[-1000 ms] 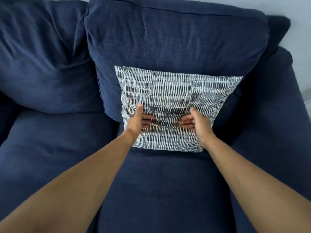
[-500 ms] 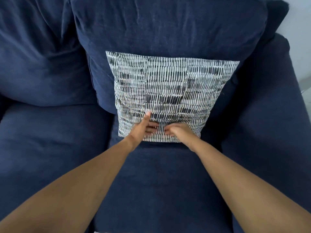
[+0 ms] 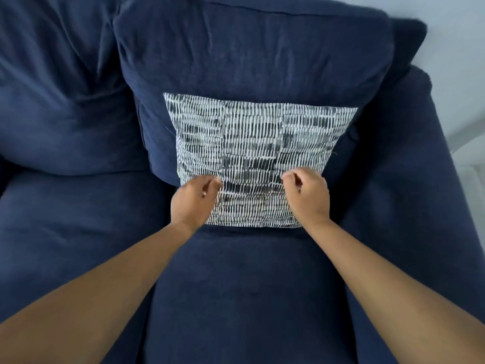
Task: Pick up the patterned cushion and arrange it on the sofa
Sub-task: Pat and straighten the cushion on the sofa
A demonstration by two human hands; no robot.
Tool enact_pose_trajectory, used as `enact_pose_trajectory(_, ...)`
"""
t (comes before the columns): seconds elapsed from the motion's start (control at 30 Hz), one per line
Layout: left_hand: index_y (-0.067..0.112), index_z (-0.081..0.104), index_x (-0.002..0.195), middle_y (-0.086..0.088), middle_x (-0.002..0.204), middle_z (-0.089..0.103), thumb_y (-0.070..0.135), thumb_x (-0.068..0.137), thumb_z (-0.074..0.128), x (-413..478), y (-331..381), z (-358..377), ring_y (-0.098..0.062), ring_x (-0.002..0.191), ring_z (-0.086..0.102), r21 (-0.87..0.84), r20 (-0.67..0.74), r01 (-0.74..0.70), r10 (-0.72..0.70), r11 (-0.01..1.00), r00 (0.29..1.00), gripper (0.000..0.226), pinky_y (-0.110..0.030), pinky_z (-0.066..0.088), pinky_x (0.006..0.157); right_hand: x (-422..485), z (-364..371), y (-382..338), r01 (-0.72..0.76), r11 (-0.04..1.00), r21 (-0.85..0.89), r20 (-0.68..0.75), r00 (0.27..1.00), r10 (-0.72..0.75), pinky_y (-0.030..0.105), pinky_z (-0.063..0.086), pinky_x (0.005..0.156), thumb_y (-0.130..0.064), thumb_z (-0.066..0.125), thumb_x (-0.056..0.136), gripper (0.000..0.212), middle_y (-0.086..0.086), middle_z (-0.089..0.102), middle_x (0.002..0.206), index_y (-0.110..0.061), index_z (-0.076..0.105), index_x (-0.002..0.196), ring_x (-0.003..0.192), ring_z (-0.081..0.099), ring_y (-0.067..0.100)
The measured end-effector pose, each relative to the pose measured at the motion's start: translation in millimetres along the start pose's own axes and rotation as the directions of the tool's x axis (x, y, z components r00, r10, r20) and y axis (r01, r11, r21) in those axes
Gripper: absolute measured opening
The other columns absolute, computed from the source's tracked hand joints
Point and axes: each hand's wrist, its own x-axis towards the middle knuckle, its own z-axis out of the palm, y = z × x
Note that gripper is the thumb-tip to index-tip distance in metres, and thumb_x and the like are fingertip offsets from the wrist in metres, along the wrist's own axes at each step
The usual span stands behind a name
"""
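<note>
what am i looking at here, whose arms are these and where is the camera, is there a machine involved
No machine: these are a person's own two bare arms, seen from a wide-angle camera worn on their head, looking forward and down. Below is a dark navy fabric sofa. A square black-and-white patterned cushion stands on the seat, leaning against the navy back cushion. The left hand and right hand are curled at the patterned cushion's lower part; whether they pinch the fabric or only touch it is unclear.
</note>
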Motion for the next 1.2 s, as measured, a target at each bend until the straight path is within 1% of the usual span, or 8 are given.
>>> enact_pose_trajectory(0.1,0.018,0.062,0.133,-0.005,0.131,0.063,0.034,0.102,0.046,23,30,-1,-0.028,0.123,0.057,0.262,-0.162,-0.371,0.419,0.891,0.893,0.038,-0.049,0.044,0.106,28,0,-30,0.315,0.899,-0.304,-0.033,0.940,-0.340,0.043,0.034,0.111,-0.026,0.045,0.099,0.037,0.008,0.061,0.133,-0.012,0.063,0.128,0.130,0.051,0.028)
enact_pose_trajectory(0.2,0.015,0.014,0.162,-0.006,0.171,0.011,0.043,0.105,0.020,46,56,5,-0.029,0.158,0.003,0.526,0.075,-0.384,0.407,0.759,0.910,0.064,-0.052,0.004,0.126,54,6,-46,0.411,0.767,-0.492,0.231,0.912,-0.340,0.046,0.002,0.125,-0.037,0.027,0.107,0.059,0.008,0.012,0.170,-0.016,0.018,0.161,0.157,0.005,0.023)
enact_pose_trajectory(0.3,0.016,-0.014,0.159,-0.004,0.170,-0.017,0.050,0.102,0.002,68,54,5,-0.025,0.155,-0.020,0.670,0.197,-0.378,0.338,0.639,0.920,0.068,-0.049,-0.009,0.125,74,7,-34,0.394,0.701,-0.594,0.326,0.915,-0.239,0.044,-0.010,0.124,-0.045,0.012,0.107,0.062,0.005,-0.008,0.170,-0.021,-0.003,0.162,0.156,-0.011,0.021)
enact_pose_trajectory(0.57,0.017,-0.019,0.158,-0.002,0.169,-0.021,0.063,0.097,-0.007,102,7,-40,-0.024,0.155,-0.022,0.711,0.089,-0.163,0.143,0.684,0.986,0.078,-0.052,-0.010,0.124,98,-38,14,0.054,0.727,-0.684,0.172,0.981,0.088,0.053,-0.005,0.123,-0.056,0.004,0.102,0.069,0.004,-0.012,0.170,-0.023,-0.007,0.161,0.155,-0.016,0.023)
enact_pose_trajectory(0.67,0.012,-0.015,0.160,-0.009,0.169,-0.021,0.062,0.100,-0.002,100,12,-49,-0.028,0.156,-0.019,0.719,0.040,-0.180,0.219,0.671,0.975,0.079,-0.053,-0.007,0.125,94,-39,6,0.050,0.747,-0.663,0.115,0.993,0.035,0.053,-0.005,0.123,-0.057,0.007,0.103,0.072,0.005,-0.013,0.170,-0.018,-0.008,0.161,0.155,-0.015,0.022)
enact_pose_trajectory(0.8,0.010,-0.020,0.158,-0.010,0.164,-0.027,0.062,0.100,0.000,90,31,-40,-0.031,0.155,-0.018,0.777,0.228,-0.432,0.436,0.457,0.871,0.081,-0.053,-0.005,0.125,78,-22,-13,0.328,0.689,-0.646,0.220,0.945,-0.243,0.053,0.001,0.124,-0.058,0.018,0.104,0.076,0.007,-0.009,0.170,-0.012,-0.001,0.161,0.157,-0.006,0.023)
enact_pose_trajectory(0.9,0.011,-0.024,0.156,-0.009,0.165,-0.027,0.066,0.096,-0.003,93,30,-36,-0.028,0.154,-0.022,0.781,0.277,-0.430,0.366,0.454,0.889,0.083,-0.053,-0.006,0.125,72,-8,-16,0.389,0.620,-0.681,0.329,0.919,-0.216,0.055,0.003,0.124,-0.060,0.015,0.103,0.076,0.006,-0.007,0.170,-0.013,-0.003,0.161,0.156,-0.007,0.022)
enact_pose_trajectory(1.2,0.013,-0.023,0.156,-0.006,0.167,-0.026,0.066,0.095,-0.004,102,22,-67,-0.026,0.153,-0.027,0.797,0.209,-0.247,0.133,0.551,0.969,0.083,-0.054,-0.010,0.124,73,-44,-8,-0.072,0.779,-0.623,0.146,0.968,0.206,0.057,-0.003,0.123,-0.060,0.006,0.100,0.078,0.007,-0.019,0.169,-0.013,-0.013,0.160,0.155,-0.017,0.024)
